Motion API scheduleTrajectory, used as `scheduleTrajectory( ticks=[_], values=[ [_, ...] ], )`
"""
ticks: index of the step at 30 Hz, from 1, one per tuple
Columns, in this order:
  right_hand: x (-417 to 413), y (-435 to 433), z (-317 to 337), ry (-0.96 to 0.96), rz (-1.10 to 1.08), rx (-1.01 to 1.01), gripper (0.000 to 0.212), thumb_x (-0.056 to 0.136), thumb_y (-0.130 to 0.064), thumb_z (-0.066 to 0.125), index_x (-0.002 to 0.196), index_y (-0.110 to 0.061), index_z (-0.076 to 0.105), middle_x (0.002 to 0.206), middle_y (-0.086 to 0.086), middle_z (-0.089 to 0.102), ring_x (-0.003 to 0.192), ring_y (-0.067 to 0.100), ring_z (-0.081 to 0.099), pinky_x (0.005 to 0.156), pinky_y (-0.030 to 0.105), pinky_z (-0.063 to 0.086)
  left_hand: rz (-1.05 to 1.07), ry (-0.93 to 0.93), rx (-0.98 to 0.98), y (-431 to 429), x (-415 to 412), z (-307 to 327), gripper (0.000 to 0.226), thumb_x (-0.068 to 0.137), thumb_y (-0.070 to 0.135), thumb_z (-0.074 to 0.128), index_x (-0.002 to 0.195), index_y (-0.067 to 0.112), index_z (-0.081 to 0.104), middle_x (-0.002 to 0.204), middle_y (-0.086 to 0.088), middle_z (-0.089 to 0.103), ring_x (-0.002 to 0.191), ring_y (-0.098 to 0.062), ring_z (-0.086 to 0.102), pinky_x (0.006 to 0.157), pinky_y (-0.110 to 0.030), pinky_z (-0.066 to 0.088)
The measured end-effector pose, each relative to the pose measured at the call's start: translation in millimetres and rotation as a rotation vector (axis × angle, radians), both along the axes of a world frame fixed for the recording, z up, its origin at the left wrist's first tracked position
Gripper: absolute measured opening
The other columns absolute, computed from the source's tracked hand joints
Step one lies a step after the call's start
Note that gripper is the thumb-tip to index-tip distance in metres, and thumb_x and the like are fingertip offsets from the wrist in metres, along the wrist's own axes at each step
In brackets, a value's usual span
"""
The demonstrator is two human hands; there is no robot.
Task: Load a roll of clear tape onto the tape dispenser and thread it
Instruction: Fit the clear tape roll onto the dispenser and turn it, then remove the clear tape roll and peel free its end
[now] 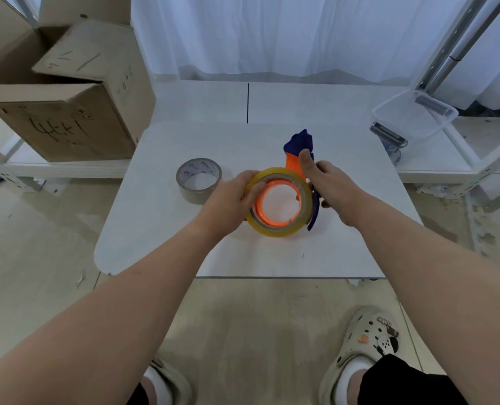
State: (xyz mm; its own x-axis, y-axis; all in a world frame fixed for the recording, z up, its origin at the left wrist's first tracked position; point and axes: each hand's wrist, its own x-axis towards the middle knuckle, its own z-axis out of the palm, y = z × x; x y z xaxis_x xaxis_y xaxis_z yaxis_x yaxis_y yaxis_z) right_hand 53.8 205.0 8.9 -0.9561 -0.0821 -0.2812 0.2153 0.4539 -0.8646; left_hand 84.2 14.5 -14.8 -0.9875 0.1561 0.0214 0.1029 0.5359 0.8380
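A roll of clear, yellowish tape [275, 231] sits around the orange hub of a blue and orange tape dispenser [299, 141], held above the white table [161, 238]. My left hand [233, 197] grips the roll's left rim, fingers curled onto its edge. My right hand [327, 182] holds the dispenser from the right, thumb pressed on the orange part above the roll. The dispenser's blue handle pokes out below my right palm. I cannot see any loose end of tape.
An empty brown cardboard tape core [198, 180] lies on the table left of my left hand. A large cardboard box [67, 112] stands at the back left. A clear plastic tub [412, 112] rests on the shelf at the right.
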Motion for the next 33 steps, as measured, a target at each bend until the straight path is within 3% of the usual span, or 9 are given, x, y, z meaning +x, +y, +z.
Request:
scheduleTrajectory(
  ticks=[3,10,13,15,17,20,24,27,33],
  values=[
    [1,6,-5,-0.038,0.006,0.019,0.058,0.085,-0.067,0.039,0.106,-0.014,0.050,0.082,-0.003,0.054,0.066,0.009,0.049,0.057,0.021,0.037,0.025,0.068,-0.059,0,2,4,0.030,0.100,0.031,0.038,0.127,0.020,0.046,0.090,0.001,0.062,0.083,-0.017,0.060,0.074,-0.026,0.045],
    [5,17,-14,-0.333,-0.190,-0.112,0.041,0.087,-0.045,0.062,0.095,-0.005,0.062,0.089,0.013,0.065,0.078,0.025,0.062,0.068,0.031,0.056,0.089,0.007,0.137,-16,-7,12,0.007,0.098,0.027,0.045,0.096,0.033,0.046,0.096,-0.015,0.066,0.088,-0.029,0.064,0.079,-0.047,0.050],
    [0,15,-21,-0.205,-0.281,0.099,0.037,0.085,-0.041,0.065,0.080,-0.006,0.056,0.090,0.017,0.063,0.078,0.026,0.060,0.076,0.038,0.057,0.123,0.027,0.146,-16,-5,9,0.008,0.097,0.026,0.048,0.104,0.024,0.049,0.098,-0.009,0.067,0.093,-0.022,0.063,0.083,-0.038,0.050],
    [-5,10,-13,0.138,-0.403,0.307,0.038,0.085,-0.045,0.061,0.093,-0.008,0.056,0.094,0.005,0.052,0.085,0.022,0.052,0.081,0.035,0.048,0.139,0.053,0.159,-15,-2,10,0.013,0.097,0.024,0.048,0.109,0.022,0.051,0.100,-0.004,0.067,0.096,-0.018,0.062,0.087,-0.035,0.050],
    [-8,-5,9,0.315,-0.301,0.131,0.041,0.088,-0.051,0.053,0.092,-0.011,0.059,0.089,0.001,0.054,0.081,0.016,0.052,0.076,0.029,0.042,0.128,0.117,0.120,-12,0,15,0.019,0.097,0.021,0.049,0.115,0.019,0.052,0.106,-0.002,0.066,0.101,-0.018,0.061,0.090,-0.036,0.050],
    [-3,-31,43,-0.102,0.094,-0.254,0.055,0.085,-0.060,0.052,0.076,-0.007,0.063,0.067,0.007,0.062,0.063,0.017,0.058,0.070,0.028,0.049,0.029,0.292,-0.082,-5,2,33,0.028,0.095,0.017,0.049,0.122,0.011,0.056,0.131,-0.001,0.058,0.120,-0.016,0.053,0.099,-0.021,0.037],
    [1,-36,47,-0.162,0.152,-0.415,0.035,0.087,-0.040,0.061,0.082,-0.006,0.065,0.061,0.005,0.059,0.056,0.015,0.056,0.063,0.029,0.050,0.004,0.386,-0.204,-9,2,51,0.031,0.096,0.015,0.049,0.126,0.012,0.055,0.139,0.002,0.051,0.121,-0.011,0.050,0.094,-0.008,0.030],
    [1,-39,45,-0.197,0.123,-0.530,0.032,0.089,-0.036,0.060,0.081,-0.005,0.063,0.062,0.007,0.060,0.054,0.017,0.055,0.058,0.027,0.050,0.070,0.382,-0.173,-13,2,51,0.031,0.096,0.016,0.049,0.127,0.014,0.055,0.132,0.001,0.057,0.100,0.001,0.050,0.082,0.003,0.031],
    [-2,-40,42,-0.223,0.084,-0.612,0.032,0.088,-0.039,0.060,0.078,-0.009,0.066,0.064,0.005,0.064,0.057,0.016,0.059,0.067,0.029,0.052,0.203,0.351,-0.101,-13,-1,43,0.025,0.097,0.026,0.047,0.118,0.014,0.054,0.098,0.006,0.061,0.085,-0.012,0.057,0.073,-0.018,0.044]
  ],
)
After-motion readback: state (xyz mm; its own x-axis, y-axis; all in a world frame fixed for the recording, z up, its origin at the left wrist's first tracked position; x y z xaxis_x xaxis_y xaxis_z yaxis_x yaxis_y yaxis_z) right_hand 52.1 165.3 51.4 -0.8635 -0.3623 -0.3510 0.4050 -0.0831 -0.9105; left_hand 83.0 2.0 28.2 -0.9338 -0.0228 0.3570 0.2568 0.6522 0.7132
